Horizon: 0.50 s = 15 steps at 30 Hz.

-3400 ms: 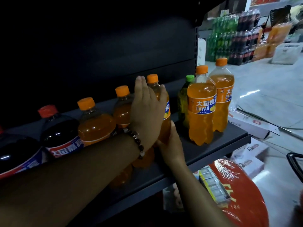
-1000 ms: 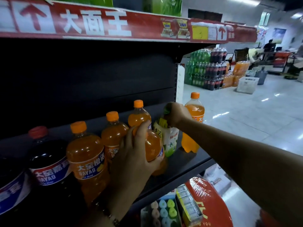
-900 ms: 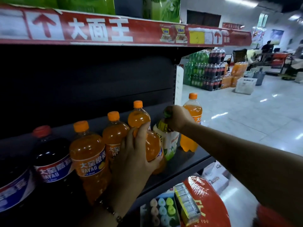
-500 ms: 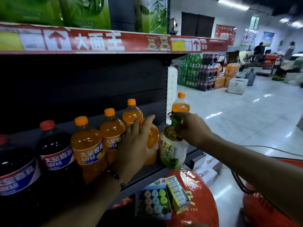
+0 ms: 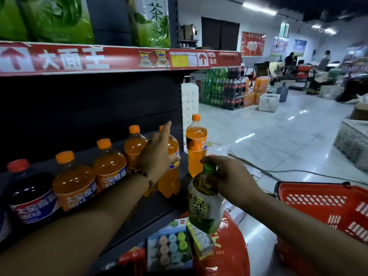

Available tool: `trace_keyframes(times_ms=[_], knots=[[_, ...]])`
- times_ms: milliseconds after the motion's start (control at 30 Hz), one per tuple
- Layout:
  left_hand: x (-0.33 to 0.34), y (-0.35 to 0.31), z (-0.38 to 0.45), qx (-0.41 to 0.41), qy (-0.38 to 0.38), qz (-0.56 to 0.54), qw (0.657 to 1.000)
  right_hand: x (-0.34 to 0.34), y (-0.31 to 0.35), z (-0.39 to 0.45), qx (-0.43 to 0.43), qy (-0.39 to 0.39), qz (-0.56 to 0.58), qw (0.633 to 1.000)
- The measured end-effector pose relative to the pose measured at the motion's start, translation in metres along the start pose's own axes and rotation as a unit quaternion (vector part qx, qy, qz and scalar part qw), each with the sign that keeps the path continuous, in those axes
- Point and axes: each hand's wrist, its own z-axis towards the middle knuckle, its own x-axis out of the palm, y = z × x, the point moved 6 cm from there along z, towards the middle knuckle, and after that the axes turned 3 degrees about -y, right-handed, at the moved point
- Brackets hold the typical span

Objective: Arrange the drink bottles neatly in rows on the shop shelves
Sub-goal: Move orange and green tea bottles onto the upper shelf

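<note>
Right hand gripping green tea bottle by neck, upright, clear of shelf edge, red basket just right. Left hand resting against end orange bottle, forefinger raised, grip uncertain.

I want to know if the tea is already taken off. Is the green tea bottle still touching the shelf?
Apart. The head view shows the green tea bottle hanging from the right hand, in front of the shelf edge, its base over the goods below.
</note>
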Motion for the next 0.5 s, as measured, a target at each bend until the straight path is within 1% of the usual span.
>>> trace_keyframes(times_ms=[100,200,300,367,400,433,467,500], knots=[[0.008,0.006,0.01,-0.007,0.004,0.014,1.0,-0.001,-0.006,-0.002,0.006,0.014,0.002,1.0],[0.014,0.006,0.014,0.002,0.016,0.034,0.999,0.0,-0.009,-0.003,0.006,0.028,0.007,1.0],[0.012,0.0,0.005,-0.03,0.04,0.065,0.997,0.001,-0.007,-0.002,0.009,0.041,0.018,0.999],[0.001,-0.008,-0.012,-0.047,0.039,0.08,0.995,0.001,-0.005,-0.002,0.007,0.053,0.025,0.998],[-0.005,-0.011,-0.023,-0.045,0.043,0.068,0.996,0.0,-0.003,-0.003,0.004,0.058,0.024,0.998],[-0.008,-0.014,-0.035,-0.038,0.068,0.027,0.997,-0.002,0.0,-0.004,-0.001,0.062,0.023,0.998],[-0.007,-0.017,-0.05,-0.027,0.119,-0.048,0.991,-0.004,0.004,-0.005,-0.006,0.065,0.024,0.998],[-0.005,-0.022,-0.069,-0.017,0.189,-0.147,0.971,-0.005,0.008,-0.005,-0.012,0.07,0.027,0.997]])
